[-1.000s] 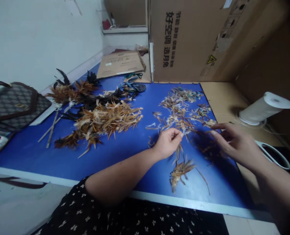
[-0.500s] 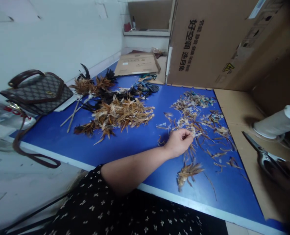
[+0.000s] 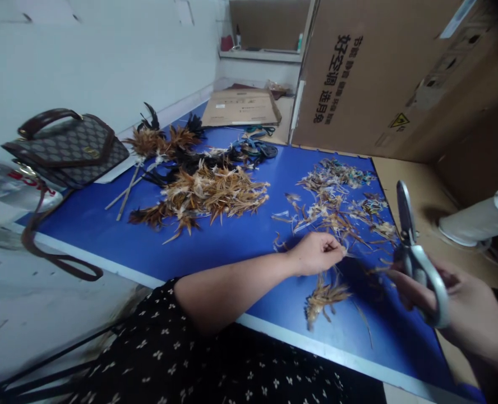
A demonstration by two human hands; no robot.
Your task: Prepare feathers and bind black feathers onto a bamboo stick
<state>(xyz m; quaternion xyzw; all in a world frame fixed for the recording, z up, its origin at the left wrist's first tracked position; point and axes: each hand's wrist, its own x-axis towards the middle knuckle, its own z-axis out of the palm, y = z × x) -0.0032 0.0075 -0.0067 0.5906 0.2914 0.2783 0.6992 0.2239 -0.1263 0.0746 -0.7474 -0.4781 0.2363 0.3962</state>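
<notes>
My left hand (image 3: 318, 253) is closed in a pinch over the blue table, with a thin pale strand (image 3: 346, 252) at its fingertips. Whether the strand is thread or feather quill I cannot tell. Just below that hand, a small bunch of brown feathers (image 3: 324, 298) lies on the table. My right hand (image 3: 438, 289) grips silver-grey scissors (image 3: 415, 247) by the handles, blades pointing up and away. Beyond the left hand spreads a pile of loose feather scraps (image 3: 327, 205).
Bundled brown and black feathers (image 3: 209, 193) cover the middle left, near two crossed sticks (image 3: 127, 191). A handbag (image 3: 72, 148) and a plastic bottle (image 3: 17, 182) stand at the left. A thread spool (image 3: 480, 219) lies on cardboard at right, below a large box (image 3: 358, 73).
My right hand has lifted the scissors off the cardboard side and brought them left, over the table, toward the left hand. The left hand still pinches and has shifted slightly right.
</notes>
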